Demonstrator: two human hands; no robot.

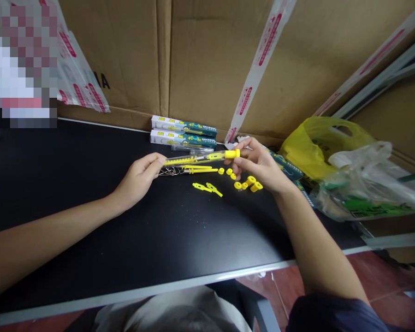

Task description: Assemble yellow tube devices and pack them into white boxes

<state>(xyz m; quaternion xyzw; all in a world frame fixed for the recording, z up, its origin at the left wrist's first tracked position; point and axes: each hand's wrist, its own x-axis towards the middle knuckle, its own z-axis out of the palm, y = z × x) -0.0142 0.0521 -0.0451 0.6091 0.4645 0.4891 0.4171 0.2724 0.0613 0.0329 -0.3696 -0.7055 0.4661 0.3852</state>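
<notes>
A clear-tubed spring scale (pixel 200 158) with yellow inner parts lies nearly level between my hands, above the table. My left hand (pixel 141 175) pinches its left end between thumb and fingers. At the other end, my right hand (pixel 257 161) is closed on the yellow cap (pixel 232 154). Just below the tube are yellow rods (pixel 203 170) and metal hooks (pixel 171 171). Two flat yellow pieces (pixel 207 188) rest nearer to me. Several small yellow rings (pixel 229 172) and yellow caps (pixel 251 180) are scattered under my right hand.
Two printed boxes (pixel 183 138) lie behind the scale, with clear tubes (pixel 193 150) in front of them. More boxes, a yellow plastic bag (pixel 304 147) and a clear bag (pixel 373 189) crowd the right. Large cardboard (pixel 207 60) backs the black table (pixel 180 249).
</notes>
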